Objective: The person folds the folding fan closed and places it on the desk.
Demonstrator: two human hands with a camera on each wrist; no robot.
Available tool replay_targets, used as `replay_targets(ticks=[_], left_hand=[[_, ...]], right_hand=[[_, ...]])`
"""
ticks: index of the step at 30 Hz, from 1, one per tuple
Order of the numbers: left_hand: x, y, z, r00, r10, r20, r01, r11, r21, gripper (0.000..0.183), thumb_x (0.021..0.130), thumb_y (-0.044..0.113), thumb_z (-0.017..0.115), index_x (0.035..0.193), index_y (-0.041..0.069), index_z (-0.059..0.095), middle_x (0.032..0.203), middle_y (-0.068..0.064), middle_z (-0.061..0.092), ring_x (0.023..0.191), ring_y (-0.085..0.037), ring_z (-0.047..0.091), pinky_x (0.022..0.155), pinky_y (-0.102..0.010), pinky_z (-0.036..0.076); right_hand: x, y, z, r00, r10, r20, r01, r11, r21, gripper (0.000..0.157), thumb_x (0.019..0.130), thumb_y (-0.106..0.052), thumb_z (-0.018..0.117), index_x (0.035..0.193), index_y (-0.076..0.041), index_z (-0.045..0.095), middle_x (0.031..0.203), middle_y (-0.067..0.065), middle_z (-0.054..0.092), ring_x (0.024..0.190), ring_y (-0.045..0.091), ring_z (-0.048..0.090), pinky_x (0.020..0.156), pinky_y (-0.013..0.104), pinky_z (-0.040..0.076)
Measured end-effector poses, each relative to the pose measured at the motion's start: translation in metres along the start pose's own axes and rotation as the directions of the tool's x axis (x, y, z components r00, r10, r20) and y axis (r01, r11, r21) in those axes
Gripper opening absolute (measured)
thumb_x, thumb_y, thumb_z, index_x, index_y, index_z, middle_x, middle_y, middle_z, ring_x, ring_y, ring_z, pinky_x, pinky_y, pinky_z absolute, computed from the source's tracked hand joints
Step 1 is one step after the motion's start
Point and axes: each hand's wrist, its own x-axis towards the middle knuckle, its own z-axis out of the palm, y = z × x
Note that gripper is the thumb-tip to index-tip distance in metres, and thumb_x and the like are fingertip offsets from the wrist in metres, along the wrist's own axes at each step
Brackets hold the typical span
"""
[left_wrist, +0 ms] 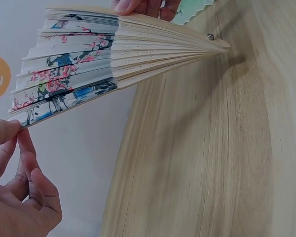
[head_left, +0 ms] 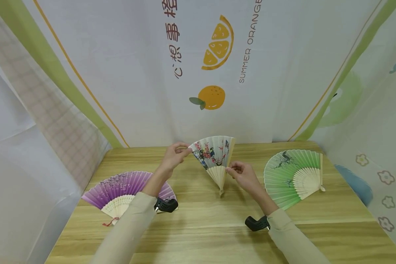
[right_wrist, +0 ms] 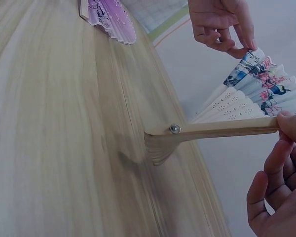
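Note:
A white folding fan (head_left: 214,156) with red blossoms and blue patches is held partly spread above the table, its pivot end pointing down toward me. My left hand (head_left: 175,157) pinches the upper left corner of its leaf between thumb and forefinger. On the other side, my right hand (head_left: 245,176) pinches the right outer rib about midway along. Several pale ribs with small punched holes show in the left wrist view, below the painted leaf (left_wrist: 64,69). A metal rivet (right_wrist: 174,128) joins the ribs at the pivot.
A purple folding fan (head_left: 128,183) with a red cord lies spread on the wooden table (head_left: 198,234) at the left, partly behind my left forearm. At the right lies a spread green fan (head_left: 280,172). A white curtain (head_left: 145,91) printed with oranges hangs behind the table.

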Motion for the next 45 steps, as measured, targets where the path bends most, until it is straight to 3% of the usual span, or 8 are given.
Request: replay_targets(ticks=[9,18,22,30,37,45], left_hand=[[0.0,0.002,0.009,1.0,0.012,-0.012,-0.012,1.0,-0.002,0.019,0.097,0.012,0.07,0.113,0.001,0.066,0.111,-0.019,0.071,0.095,-0.02,0.061,0.078,-0.036,0.044],[0.001,0.004,0.016,1.0,0.022,0.01,-0.022,1.0,-0.003,0.024,0.098,0.012,0.069,0.117,-0.001,0.065,0.114,-0.019,0.071,0.092,-0.017,0.06,0.072,-0.029,0.044],[0.002,0.004,0.019,0.999,0.031,0.013,-0.031,0.999,-0.009,0.026,0.098,0.012,0.069,0.119,-0.002,0.065,0.114,-0.019,0.071,0.091,-0.016,0.06,0.072,-0.029,0.044],[0.001,0.006,0.026,0.999,0.044,0.017,-0.044,0.999,-0.002,0.02,0.099,0.011,0.068,0.115,0.0,0.066,0.11,-0.016,0.072,0.094,-0.02,0.061,0.073,-0.03,0.044],[0.002,0.008,0.031,0.996,0.082,0.041,-0.082,0.996,0.016,0.017,0.099,0.013,0.067,0.112,0.002,0.066,0.106,-0.012,0.073,0.097,-0.022,0.061,0.075,-0.033,0.044],[0.002,0.01,0.031,0.992,0.108,0.06,-0.109,0.994,0.009,0.013,0.1,0.012,0.066,0.109,0.003,0.066,0.101,-0.009,0.072,0.089,-0.018,0.058,0.072,-0.033,0.042]], right_hand=[[0.004,0.002,0.003,0.999,-0.033,0.03,0.034,0.999,-0.026,0.01,0.098,0.001,0.065,0.093,0.01,0.066,0.076,0.008,0.057,0.065,0.014,0.048,0.057,0.024,0.04],[-0.01,-0.038,0.006,0.997,-0.047,0.065,0.049,0.998,-0.031,0.009,0.097,0.007,0.063,0.094,0.015,0.064,0.076,0.012,0.057,0.065,0.012,0.047,0.057,0.023,0.04],[-0.009,-0.037,0.008,0.996,-0.049,0.068,0.052,0.998,-0.035,0.008,0.097,0.008,0.063,0.093,0.015,0.064,0.076,0.014,0.058,0.065,0.014,0.048,0.057,0.022,0.04],[0.002,-0.006,0.012,0.997,-0.003,0.077,0.003,1.0,-0.008,0.009,0.098,0.003,0.064,0.095,0.011,0.066,0.081,0.014,0.06,0.067,0.015,0.049,0.056,0.022,0.039],[0.002,-0.003,0.014,0.997,-0.012,0.075,0.012,1.0,0.003,0.009,0.098,-0.001,0.067,0.093,0.007,0.067,0.08,0.011,0.06,0.066,0.015,0.049,0.056,0.023,0.039],[0.002,-0.003,0.013,0.995,-0.007,0.101,0.006,1.0,0.006,0.009,0.099,-0.003,0.066,0.094,0.004,0.067,0.085,0.019,0.061,0.068,0.017,0.05,0.057,0.024,0.04]])
